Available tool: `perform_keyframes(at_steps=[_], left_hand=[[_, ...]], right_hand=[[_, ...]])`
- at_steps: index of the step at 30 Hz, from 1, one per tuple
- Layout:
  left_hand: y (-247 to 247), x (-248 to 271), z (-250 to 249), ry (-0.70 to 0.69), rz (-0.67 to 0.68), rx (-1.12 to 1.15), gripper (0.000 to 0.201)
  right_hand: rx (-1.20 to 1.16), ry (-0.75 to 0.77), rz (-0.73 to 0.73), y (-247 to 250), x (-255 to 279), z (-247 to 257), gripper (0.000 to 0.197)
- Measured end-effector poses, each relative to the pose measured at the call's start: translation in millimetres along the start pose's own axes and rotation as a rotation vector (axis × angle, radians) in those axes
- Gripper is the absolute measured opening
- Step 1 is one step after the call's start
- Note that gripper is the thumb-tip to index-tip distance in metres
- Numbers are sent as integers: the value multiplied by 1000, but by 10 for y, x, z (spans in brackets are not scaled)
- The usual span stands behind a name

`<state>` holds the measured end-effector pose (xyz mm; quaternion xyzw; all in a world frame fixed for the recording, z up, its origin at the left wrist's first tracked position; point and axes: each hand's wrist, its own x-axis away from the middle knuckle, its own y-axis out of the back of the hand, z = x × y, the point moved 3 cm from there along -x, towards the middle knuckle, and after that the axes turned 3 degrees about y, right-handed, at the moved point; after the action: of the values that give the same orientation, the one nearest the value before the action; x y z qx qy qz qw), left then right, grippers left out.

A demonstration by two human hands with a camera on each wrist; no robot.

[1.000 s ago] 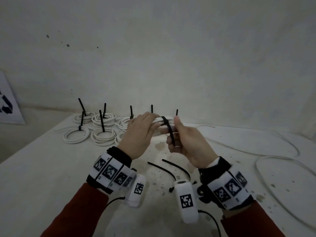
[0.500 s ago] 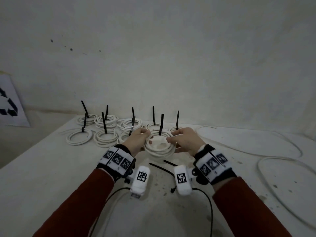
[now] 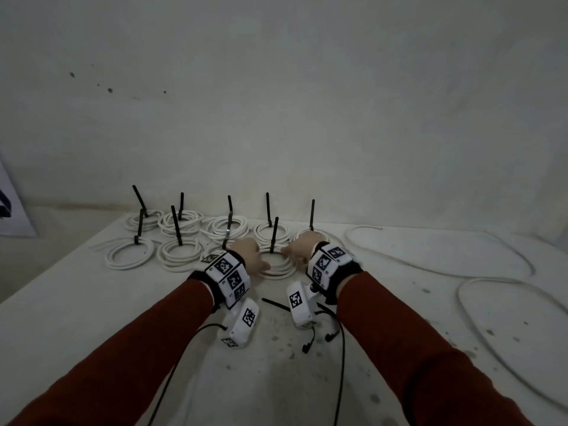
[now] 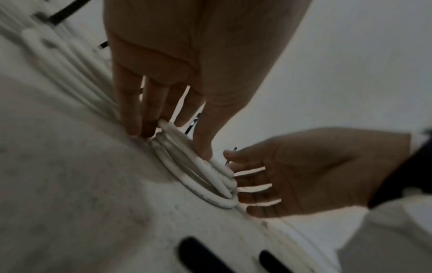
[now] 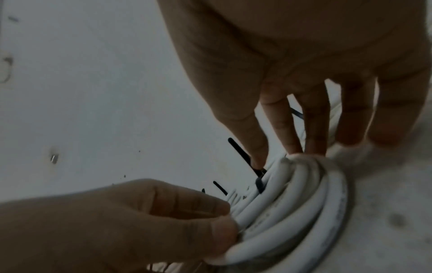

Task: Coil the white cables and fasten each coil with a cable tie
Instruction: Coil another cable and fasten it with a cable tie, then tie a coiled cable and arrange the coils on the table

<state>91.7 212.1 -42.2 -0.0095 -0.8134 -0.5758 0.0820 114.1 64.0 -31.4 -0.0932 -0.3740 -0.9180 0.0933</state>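
Observation:
A white cable coil [image 3: 276, 270] lies on the table in the front row, its black cable tie [image 3: 273, 233] standing upright at the far side. My left hand [image 3: 255, 261] is at the coil's left rim; the right wrist view shows its thumb and fingers pinching the strands [image 5: 304, 194]. My right hand [image 3: 292, 250] is at the right rim, its straight fingertips [image 5: 304, 147] resting on the coil and its thumb beside the tie [image 5: 240, 155]. In the left wrist view the coil [image 4: 198, 177] lies flat between the two hands.
Several tied coils [image 3: 181, 253] with upright black ties fill two rows at the back left. A long loose white cable [image 3: 491, 290] loops over the right of the table. Loose black ties [image 3: 276, 304] lie near my wrists. The wall stands close behind.
The coil was held up in front of me with the tie being worked. Both hands have since carried it forward and down onto the table beside the other coils.

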Motion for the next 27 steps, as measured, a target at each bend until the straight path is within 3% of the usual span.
perform_keyframes(at_steps=[5,9,14,17,21,24,27], left_hand=[[141,96,-144,-95,-127,-109,48],[225,316,-395,-292,-331,36,21],[79,642,-953,-540,-325,68,13],[-104,803,-1342,-664,-302,40,16],[-326,993,-1802,-777,-241,-16,24],[-458,1115,-2075,-877,-209,-73,47],[-525,1245,-2232,-975,-245,-139,67]], right_hand=[[33,62,62,225,385,-44,49],[206,90,-88,725,837,-439,54],[591,-164,-168,1282,1408,-1251,58],[724,-345,-70,1468,1673,-1636,58],[760,-383,34,1511,1879,-1882,28],[704,-315,18,1524,1958,-1881,30],[544,-112,-37,1576,2089,-1644,13]])
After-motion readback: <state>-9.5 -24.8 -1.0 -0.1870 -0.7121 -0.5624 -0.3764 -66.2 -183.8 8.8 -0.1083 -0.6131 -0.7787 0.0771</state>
